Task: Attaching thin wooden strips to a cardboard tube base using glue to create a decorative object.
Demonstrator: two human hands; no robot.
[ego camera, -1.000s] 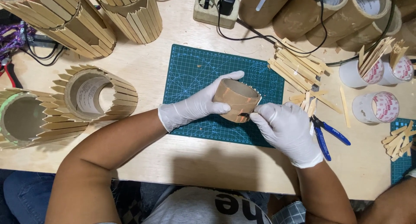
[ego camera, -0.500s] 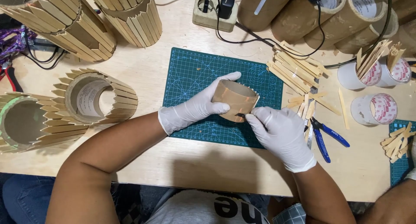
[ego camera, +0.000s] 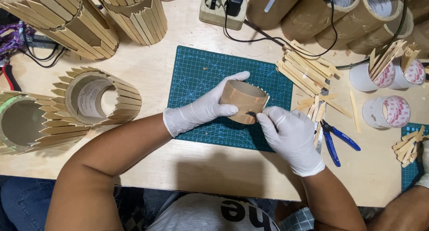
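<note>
My left hand (ego camera: 203,108), in a white glove, grips a short brown cardboard ring (ego camera: 243,100) lying on its side over the green cutting mat (ego camera: 196,74). A few thin wooden sticks line the ring's right rim. My right hand (ego camera: 290,137), also gloved, pinches a small dark tool tip against the ring's lower right edge; the tool itself is mostly hidden by the fingers.
Loose wooden sticks (ego camera: 304,68) lie right of the mat, with blue-handled pliers (ego camera: 335,139) beside them. White cups (ego camera: 386,110) hold more sticks. Stick-covered tubes (ego camera: 96,97) rest at left, cardboard tubes (ego camera: 348,12) and a power strip (ego camera: 221,10) at the back. Another person's arm (ego camera: 402,208) shows at lower right.
My right hand has moved up and left from beside the ring until its fingertips touch the ring's lower right edge. The left hand keeps its hold on the ring.
</note>
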